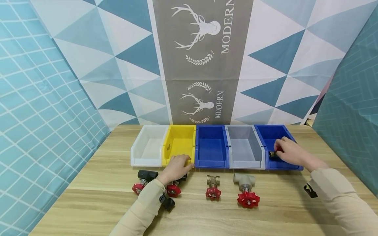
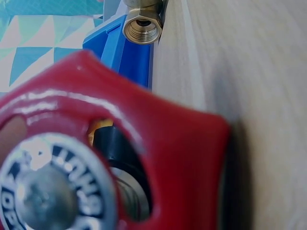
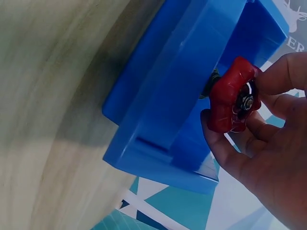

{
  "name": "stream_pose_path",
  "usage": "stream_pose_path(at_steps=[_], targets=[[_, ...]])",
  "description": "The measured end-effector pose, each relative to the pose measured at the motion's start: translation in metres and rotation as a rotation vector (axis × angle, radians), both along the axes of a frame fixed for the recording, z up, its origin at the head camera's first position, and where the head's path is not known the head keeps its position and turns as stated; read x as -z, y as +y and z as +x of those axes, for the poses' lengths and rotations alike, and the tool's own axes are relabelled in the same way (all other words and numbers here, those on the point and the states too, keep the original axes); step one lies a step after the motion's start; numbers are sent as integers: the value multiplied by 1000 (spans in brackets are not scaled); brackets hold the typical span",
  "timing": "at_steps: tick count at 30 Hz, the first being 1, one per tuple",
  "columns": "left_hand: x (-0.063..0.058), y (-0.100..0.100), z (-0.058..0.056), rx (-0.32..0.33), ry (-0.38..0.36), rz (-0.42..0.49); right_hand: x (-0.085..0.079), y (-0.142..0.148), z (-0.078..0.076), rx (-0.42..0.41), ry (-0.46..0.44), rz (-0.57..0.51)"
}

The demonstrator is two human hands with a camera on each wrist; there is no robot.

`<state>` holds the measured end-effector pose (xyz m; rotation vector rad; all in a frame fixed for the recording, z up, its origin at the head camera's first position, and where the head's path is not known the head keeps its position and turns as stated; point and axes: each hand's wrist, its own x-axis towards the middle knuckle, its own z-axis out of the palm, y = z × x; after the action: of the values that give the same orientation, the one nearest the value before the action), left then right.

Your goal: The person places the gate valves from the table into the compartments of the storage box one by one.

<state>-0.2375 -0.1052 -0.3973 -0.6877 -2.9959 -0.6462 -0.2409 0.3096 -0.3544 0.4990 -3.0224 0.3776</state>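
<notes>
In the head view my right hand [image 1: 291, 152] is over the front part of the far-right blue bin [image 1: 290, 166]. It pinches a small valve [image 3: 223, 103] by its red handwheel, thumb and fingers around the rim in the right wrist view. The brass-coloured body of that valve [image 1: 272, 154] points left, low inside the bin walls. My left hand [image 1: 176, 168] rests at the front lip of the yellow bin [image 1: 183, 134], fingers loosely bent. Below that hand lies a black valve with a red handwheel [image 1: 173, 190], partly hidden by the wrist; its wheel fills the left wrist view.
A white bin [image 1: 146, 162], a middle blue bin [image 1: 211, 164] and a grey bin [image 1: 246, 165] complete the row. On the wooden table in front lie another black valve [image 1: 147, 175], a brass valve [image 1: 213, 186] and a grey valve [image 1: 245, 186]. Patterned cloth [image 1: 206, 65] hangs behind.
</notes>
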Motion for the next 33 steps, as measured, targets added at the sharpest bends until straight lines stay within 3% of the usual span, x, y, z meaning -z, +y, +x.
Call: stream_pose_path(at_steps=[10,33], targets=[[-1,0,1,2,5,-1,5,-1,-2,-8,37,-5],[0,-1,0,5,13,2,16,-2,-5,-30,7,0]])
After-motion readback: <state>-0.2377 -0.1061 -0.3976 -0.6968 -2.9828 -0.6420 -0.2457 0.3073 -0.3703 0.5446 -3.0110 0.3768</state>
